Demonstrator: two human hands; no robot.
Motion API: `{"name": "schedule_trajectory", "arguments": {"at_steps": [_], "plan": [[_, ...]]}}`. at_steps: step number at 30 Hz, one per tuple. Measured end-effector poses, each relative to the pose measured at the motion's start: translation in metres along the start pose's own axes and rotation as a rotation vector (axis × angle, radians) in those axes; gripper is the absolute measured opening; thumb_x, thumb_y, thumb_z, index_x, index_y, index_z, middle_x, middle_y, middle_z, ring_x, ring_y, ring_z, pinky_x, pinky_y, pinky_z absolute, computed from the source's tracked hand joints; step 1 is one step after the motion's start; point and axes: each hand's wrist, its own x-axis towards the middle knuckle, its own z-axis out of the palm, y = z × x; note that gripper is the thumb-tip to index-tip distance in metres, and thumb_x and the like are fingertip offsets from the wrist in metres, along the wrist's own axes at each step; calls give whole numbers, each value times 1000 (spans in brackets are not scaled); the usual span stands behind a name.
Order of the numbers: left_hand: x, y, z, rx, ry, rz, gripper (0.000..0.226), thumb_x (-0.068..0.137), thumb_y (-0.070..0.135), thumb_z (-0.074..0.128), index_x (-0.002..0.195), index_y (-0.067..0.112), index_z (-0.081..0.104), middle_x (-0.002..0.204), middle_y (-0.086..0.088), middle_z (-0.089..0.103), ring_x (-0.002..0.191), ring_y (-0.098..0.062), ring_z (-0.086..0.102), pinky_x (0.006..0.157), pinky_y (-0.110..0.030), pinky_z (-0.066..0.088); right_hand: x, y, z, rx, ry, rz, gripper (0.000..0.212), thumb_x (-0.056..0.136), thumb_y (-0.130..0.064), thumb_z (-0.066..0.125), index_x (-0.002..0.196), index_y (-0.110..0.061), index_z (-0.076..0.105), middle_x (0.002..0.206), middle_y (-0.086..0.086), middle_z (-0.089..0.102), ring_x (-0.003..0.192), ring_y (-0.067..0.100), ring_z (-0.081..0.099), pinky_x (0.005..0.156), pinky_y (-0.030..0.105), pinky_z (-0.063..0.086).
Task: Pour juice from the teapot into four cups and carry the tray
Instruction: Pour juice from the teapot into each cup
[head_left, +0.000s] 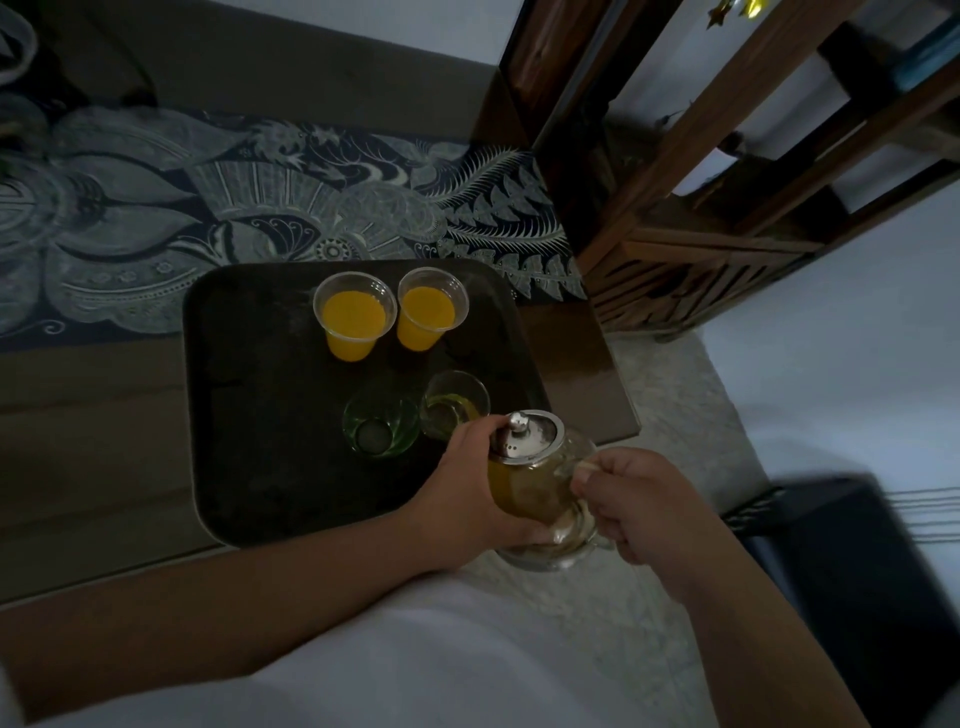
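A dark tray (249, 415) lies on the table with four clear cups. The two far cups, one on the left (354, 317) and one on the right (431, 307), hold orange juice. The near left cup (379, 423) looks empty. Juice runs from the tilted glass teapot (540, 483) into the near right cup (453, 402). My right hand (644, 501) grips the teapot's handle. My left hand (467, 483) cups the teapot's side and bottom, fingers near its metal lid (524, 435).
A dark patterned cloth (208, 218) covers the table behind the tray. A wooden shelf unit (727, 208) stands at the right. A dark box (852, 571) sits on the floor at lower right. The table's corner (623, 421) is beside the teapot.
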Motion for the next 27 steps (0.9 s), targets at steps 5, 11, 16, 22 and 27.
{"name": "schedule_trajectory", "arguments": {"at_steps": [5,11,16,22,27], "plan": [[1,0,0,-29,-18,-10,106,57,29,94,136,36,25,132,14,28,119,-3,39,92,-16,37,-1,-4,-1,-39,3,-15,25,93,-12,55,68,-12,56,45,-4,42,37,8,34,35,18,23],[2,-3,1,-46,-26,-24,112,59,27,94,146,28,22,138,9,29,122,-7,40,95,-20,38,-1,-8,-1,-103,19,-51,24,92,-14,57,69,-7,59,45,1,45,39,12,37,36,18,25],[4,-7,1,-66,-24,-31,116,56,30,94,146,29,22,140,8,30,124,-9,41,99,-26,43,-1,-10,-1,-143,32,-73,29,91,-16,57,63,-10,58,48,5,49,40,13,37,38,21,26],[7,-10,3,-85,-26,-27,116,48,43,92,141,40,22,141,9,35,125,-10,44,102,-33,47,-2,-14,-2,-221,34,-85,25,90,-15,59,66,-11,59,48,2,52,37,7,39,38,21,29],[9,-13,4,-62,-35,-26,118,43,54,89,142,42,25,140,10,39,125,-11,47,101,-39,50,-2,-15,-1,-276,48,-101,25,90,-13,58,65,-11,59,43,-2,52,33,4,39,35,19,29]]}}
